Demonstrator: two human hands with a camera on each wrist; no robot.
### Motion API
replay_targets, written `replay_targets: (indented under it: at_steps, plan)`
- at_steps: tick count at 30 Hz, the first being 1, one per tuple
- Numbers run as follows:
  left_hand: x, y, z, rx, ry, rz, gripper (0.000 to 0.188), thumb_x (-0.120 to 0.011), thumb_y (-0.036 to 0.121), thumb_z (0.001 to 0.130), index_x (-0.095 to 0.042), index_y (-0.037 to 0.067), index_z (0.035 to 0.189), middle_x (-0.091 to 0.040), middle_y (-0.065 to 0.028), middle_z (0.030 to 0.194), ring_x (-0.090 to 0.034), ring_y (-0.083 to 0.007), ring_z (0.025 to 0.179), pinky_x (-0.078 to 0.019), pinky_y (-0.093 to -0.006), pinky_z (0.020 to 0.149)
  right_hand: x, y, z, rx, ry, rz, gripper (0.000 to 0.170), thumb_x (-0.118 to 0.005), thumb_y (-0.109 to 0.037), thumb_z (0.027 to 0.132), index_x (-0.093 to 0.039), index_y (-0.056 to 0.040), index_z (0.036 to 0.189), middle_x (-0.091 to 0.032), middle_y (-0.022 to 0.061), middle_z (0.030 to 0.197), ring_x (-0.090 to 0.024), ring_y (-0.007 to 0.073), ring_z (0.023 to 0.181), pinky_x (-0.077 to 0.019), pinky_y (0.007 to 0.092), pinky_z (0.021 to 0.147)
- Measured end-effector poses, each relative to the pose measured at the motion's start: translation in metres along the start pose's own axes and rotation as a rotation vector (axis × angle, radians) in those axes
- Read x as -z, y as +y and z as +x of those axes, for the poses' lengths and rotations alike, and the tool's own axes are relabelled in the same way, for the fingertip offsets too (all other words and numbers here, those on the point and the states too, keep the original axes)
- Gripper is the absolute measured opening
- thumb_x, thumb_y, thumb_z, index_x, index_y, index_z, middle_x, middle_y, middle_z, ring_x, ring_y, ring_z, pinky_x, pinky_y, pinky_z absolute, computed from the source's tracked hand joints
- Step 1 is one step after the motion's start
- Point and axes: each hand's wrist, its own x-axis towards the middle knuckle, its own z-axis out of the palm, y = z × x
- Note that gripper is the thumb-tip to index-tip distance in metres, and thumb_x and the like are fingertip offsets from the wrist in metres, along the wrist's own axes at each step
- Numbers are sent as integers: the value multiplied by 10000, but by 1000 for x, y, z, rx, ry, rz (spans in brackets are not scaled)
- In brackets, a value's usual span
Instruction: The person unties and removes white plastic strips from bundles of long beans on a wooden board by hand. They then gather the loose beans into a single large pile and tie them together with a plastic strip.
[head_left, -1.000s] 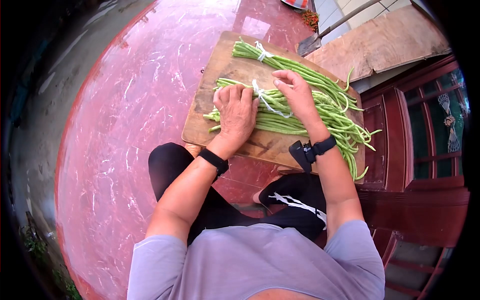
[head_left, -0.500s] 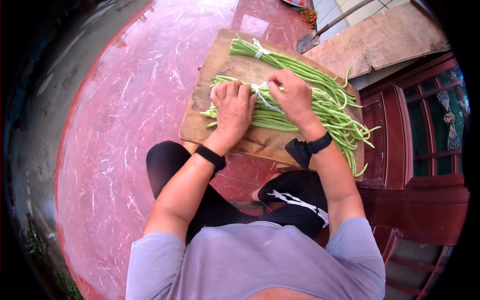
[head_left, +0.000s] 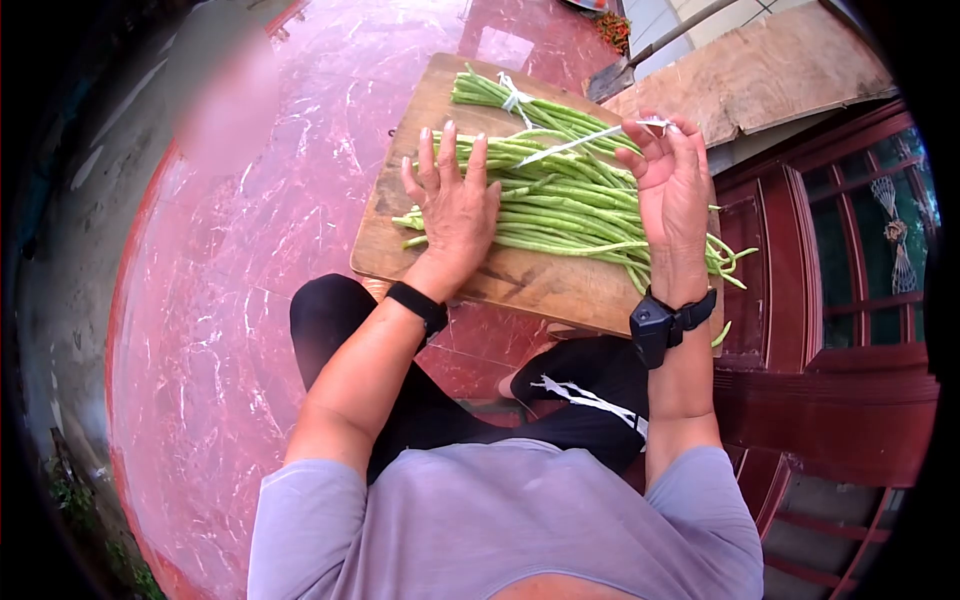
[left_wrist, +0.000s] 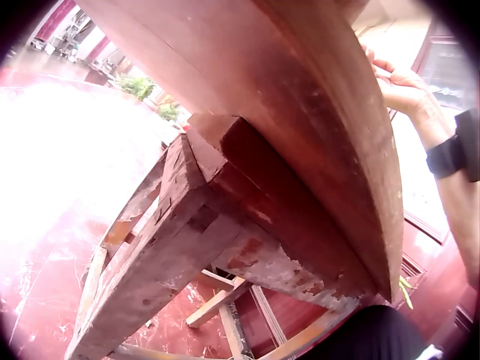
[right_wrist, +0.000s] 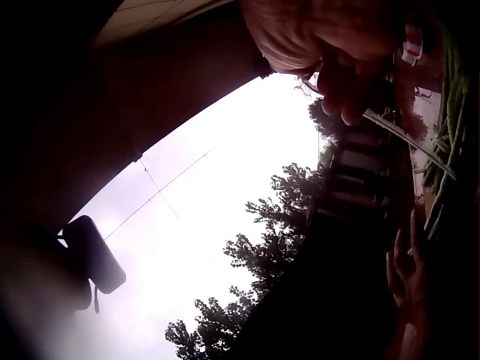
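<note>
A large pile of green long beans [head_left: 570, 215] lies across a wooden board [head_left: 380, 235]. My left hand [head_left: 452, 205] rests on the trimmed ends at the left, its fingers spread and straight. To the right, my right hand [head_left: 672, 190] is raised above the beans, palm turned up, and pinches the end of a white string [head_left: 570, 147]. That string runs taut and slanting from the beans up to the fingertips. Behind the pile lies a second bunch of long beans [head_left: 550, 114], bound with a white tie [head_left: 513, 97].
More white strings [head_left: 595, 402] lie over the dark trouser leg. A wooden stand [left_wrist: 169, 232] holds the board up. Beyond it are a shovel [head_left: 612, 78] and a plywood sheet [head_left: 750, 85]; a dark red door [head_left: 785, 270] stands at the right.
My right hand has moved from the knot up and to the right, drawing the string out. The knot seen earlier has come loose. My left fingers have straightened and spread over the beans.
</note>
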Motion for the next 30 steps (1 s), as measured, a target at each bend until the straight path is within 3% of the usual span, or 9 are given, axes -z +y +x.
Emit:
replay_targets:
  at_steps: [2, 3, 6, 9, 13, 16, 18, 25, 30]
  plan:
    - [-2, -3, 1, 25, 26, -38, 549, -739, 239, 812, -530, 138, 1310, -398, -136, 1419, -276, -358, 1384, -181, -571, 1096, -10, -18, -4, 100, 47, 53, 102, -489, -103, 1008, -501, -51, 1094, -623, 175, 1147, -643, 316, 1090, -578, 428, 886]
    - [3, 0, 4, 27, 72, -63, 414, -732, 220, 816, -597, 145, 1200, -504, -104, 1303, -396, -322, 1283, -259, -507, 1044, -8, -28, -5, 134, 58, 61, 107, -474, -90, 1010, -508, -59, 1107, -602, 195, 1215, -589, 354, 1189, -533, 466, 973]
    - [10, -2, 7, 21, -240, -50, 259, -718, 212, 826, -642, 129, 1060, -597, -55, 1130, -498, -281, 1130, -323, -445, 962, -7, -63, -10, 264, 103, 101, 138, -469, -106, 1014, -531, -72, 1132, -598, 202, 1232, -567, 372, 1213, -517, 484, 993]
    - [9, 0, 9, -1, -212, -20, 182, -703, 211, 841, -653, 117, 988, -635, -29, 1028, -536, -261, 1036, -346, -419, 913, -6, -106, -29, 485, 70, 57, 212, -416, -155, 1036, -572, -75, 1156, -584, 201, 1273, -555, 393, 1221, -521, 513, 981]
    - [-7, -8, 8, -79, -69, -45, 271, -682, 261, 873, -665, 104, 1093, -631, -65, 1177, -500, -294, 1208, -330, -448, 993, 8, -147, -72, 507, -91, -68, 284, -379, -198, 1050, -561, -37, 1198, -586, 182, 1279, -577, 369, 1202, -590, 473, 870]
    - [-14, -10, 7, -89, -100, 91, 356, -640, 350, 915, -653, 121, 1187, -582, -97, 1320, -389, -348, 1357, -256, -515, 1084, 14, -166, -118, 369, -7, -124, 171, -404, -151, 1024, -538, -47, 1042, -605, 80, 963, -620, 215, 876, -509, 365, 700]
    - [-17, -16, 7, -84, -107, -3, 357, -650, 337, 899, -647, 99, 1165, -561, -149, 1327, -362, -383, 1358, -221, -582, 1099, 32, -176, -148, 377, 202, -142, 95, -439, -140, 1004, -497, -73, 969, -524, 31, 816, -489, 161, 685, -419, 326, 625]
    - [-2, 3, -6, -243, -75, -45, 193, -677, 175, 866, -665, 163, 1058, -603, -45, 1262, -421, -323, 1321, -238, -560, 1090, 132, -162, -279, 40, 1001, -409, 134, -552, -137, 961, -567, -56, 1066, -580, 23, 792, -533, 114, 632, -473, 279, 574]
    - [3, 16, -17, -323, -51, -187, 198, -667, 82, 848, -661, 168, 1026, -627, -5, 1214, -470, -287, 1275, -273, -488, 1075, 189, -121, -371, -251, 1185, -558, 127, -507, -131, 978, -559, -60, 1070, -550, -4, 752, -512, 66, 561, -535, 257, 554]
